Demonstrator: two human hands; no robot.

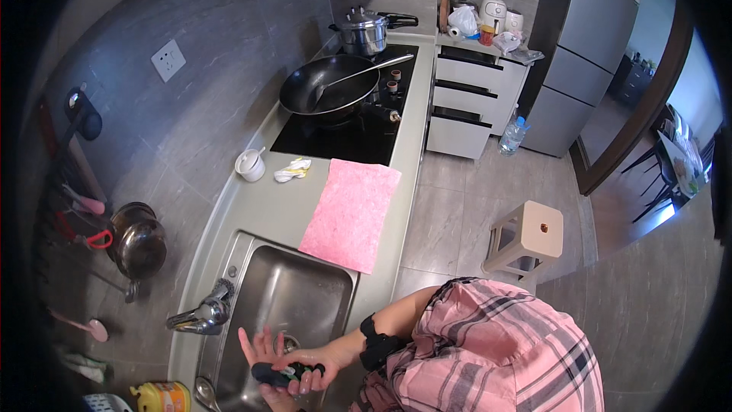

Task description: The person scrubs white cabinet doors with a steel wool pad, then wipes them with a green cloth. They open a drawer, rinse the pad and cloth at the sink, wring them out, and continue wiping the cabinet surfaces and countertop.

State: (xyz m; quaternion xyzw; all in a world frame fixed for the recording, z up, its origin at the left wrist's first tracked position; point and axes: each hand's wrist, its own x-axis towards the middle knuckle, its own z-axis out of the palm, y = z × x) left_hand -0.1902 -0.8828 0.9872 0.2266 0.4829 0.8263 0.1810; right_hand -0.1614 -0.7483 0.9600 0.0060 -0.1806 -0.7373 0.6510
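My right hand (311, 371) is closed around a small dark object with green patches (271, 375), which looks soft but cannot be named for certain. It lies across the palm of my left hand (260, 349), whose fingers are spread apart and point up the picture. Both hands are over the near end of a stainless steel sink (297, 274), by the drain (289, 344). My right wrist wears a black band (378, 339) below a pink plaid sleeve (486, 343). A chrome faucet (209, 312) stands on the sink's wall side; no running water can be made out.
A pink cloth (354, 212) overlaps the sink's far rim. Beyond it, a wok (303, 88) with a spatula (366, 74) and a pressure cooker (363, 34) stand on the black cooktop (337, 140). A spoon (205, 393) and yellow bottle (163, 397) are near the faucet. A stool (529, 234) is behind.
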